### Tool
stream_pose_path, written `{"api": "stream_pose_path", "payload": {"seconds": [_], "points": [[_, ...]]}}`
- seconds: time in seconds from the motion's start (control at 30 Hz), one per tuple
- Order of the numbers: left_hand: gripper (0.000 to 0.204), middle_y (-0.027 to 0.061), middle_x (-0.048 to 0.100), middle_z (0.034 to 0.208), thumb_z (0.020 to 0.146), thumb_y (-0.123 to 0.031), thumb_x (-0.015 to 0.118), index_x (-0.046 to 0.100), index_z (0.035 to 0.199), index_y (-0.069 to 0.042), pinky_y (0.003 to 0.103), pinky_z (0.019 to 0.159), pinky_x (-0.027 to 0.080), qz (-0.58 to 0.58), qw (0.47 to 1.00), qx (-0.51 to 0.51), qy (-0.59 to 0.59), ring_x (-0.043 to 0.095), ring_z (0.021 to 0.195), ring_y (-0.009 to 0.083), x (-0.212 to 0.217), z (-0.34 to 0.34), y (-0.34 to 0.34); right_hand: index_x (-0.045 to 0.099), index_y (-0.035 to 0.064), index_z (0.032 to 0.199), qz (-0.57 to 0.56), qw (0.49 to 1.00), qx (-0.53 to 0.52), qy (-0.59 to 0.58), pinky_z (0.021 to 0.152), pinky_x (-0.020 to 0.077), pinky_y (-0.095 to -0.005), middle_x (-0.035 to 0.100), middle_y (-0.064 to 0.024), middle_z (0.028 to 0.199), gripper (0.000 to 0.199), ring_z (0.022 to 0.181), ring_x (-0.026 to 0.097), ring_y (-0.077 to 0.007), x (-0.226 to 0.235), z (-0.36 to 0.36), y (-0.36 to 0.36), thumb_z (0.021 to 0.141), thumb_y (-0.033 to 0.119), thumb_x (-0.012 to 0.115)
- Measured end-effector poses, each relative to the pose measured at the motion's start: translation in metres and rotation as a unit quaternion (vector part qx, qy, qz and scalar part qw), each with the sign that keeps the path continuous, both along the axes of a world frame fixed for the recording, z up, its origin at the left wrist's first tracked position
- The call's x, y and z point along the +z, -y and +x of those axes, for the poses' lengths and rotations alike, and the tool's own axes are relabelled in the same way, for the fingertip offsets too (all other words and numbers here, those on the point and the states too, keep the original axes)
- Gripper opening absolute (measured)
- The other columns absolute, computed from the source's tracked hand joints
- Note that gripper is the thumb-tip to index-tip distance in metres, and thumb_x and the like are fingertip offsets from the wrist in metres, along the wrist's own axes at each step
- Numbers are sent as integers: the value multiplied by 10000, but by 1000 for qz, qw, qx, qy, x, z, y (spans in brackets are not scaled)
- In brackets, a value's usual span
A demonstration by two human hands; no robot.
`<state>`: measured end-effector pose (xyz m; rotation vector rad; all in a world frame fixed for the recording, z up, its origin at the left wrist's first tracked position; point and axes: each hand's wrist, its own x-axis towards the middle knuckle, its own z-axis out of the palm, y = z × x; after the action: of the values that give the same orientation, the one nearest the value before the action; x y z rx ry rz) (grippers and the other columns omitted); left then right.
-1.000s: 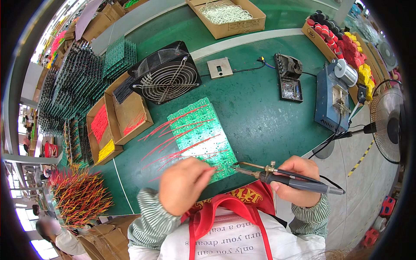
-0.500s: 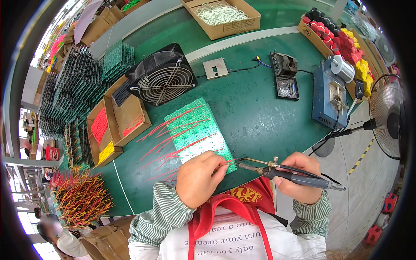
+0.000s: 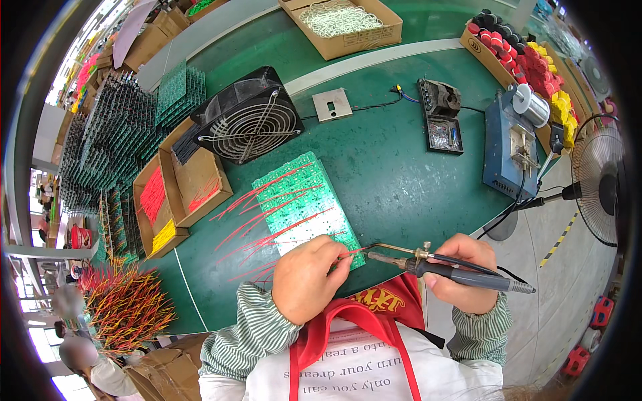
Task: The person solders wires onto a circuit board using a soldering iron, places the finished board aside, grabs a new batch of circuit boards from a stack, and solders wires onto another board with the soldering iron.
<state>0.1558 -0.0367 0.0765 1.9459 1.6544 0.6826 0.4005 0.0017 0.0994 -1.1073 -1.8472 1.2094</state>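
In my right hand (image 3: 463,273) is a soldering iron (image 3: 461,275) with a grey handle, and a thin metal solder-feed tube is fixed along it. Its tip points left, at the near right corner of a green circuit board panel (image 3: 294,180). My left hand (image 3: 311,279) pinches a thin red wire (image 3: 353,252) over that same corner, close to the iron's tip. Whether tip and wire touch is too small to tell. Several more red wires (image 3: 267,188) lie in rows on the panel, their loose ends trailing left over the green table.
A black fan (image 3: 251,117) stands beyond the panel. Left of it, a cardboard box (image 3: 224,190) holds red and yellow wires. A blue solder feeder (image 3: 505,150) with a spool sits at right, near a standing fan (image 3: 595,187). Bundled wired boards (image 3: 127,304) fill the left edge.
Both hands stay almost where they were, with the red wire and iron at the panel's corner. Another person's head has come into sight at the far lower left.
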Motion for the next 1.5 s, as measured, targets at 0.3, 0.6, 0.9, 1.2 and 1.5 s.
{"api": "stream_pose_path", "payload": {"seconds": [0.3,0.6,0.9,1.2,1.5], "points": [[96,91,608,764,761,-86,670,639,832,-28,314,535,470,5,1000,-2,8,599,622,219,7,-9,0,573,12,779,-30,998,-40,-28,497,436,-219,621,-39,630,208,536,575,-81,0,-4,-4,676,113,723],[135,149,632,764,812,-117,651,662,847,13,323,626,473,4,982,179,-56,631,712,252,33,-188,-12,560,3,778,-107,985,-125,-53,552,428,-214,604,-23,658,206,592,540,-67,-9,-10,-13,666,84,712],[200,127,659,798,822,-237,633,693,880,-55,409,717,496,103,907,208,-352,622,725,309,7,-373,-52,524,-21,824,-114,983,-119,-80,533,479,-231,612,-82,683,213,572,590,-111,6,-37,-31,683,21,678],[323,115,681,885,721,-211,732,661,988,-44,353,733,509,-281,932,168,-155,653,839,211,-3,-391,-19,496,-3,838,-119,983,-131,-50,478,459,-240,583,-77,643,236,515,555,-118,5,-55,-39,714,100,668],[209,112,661,774,720,-200,703,660,856,-46,361,708,495,-229,944,153,-185,643,773,266,-25,-365,13,462,25,898,-118,988,-83,-54,459,464,-249,573,-80,681,261,506,532,-118,-24,-39,-48,783,162,652]]}}
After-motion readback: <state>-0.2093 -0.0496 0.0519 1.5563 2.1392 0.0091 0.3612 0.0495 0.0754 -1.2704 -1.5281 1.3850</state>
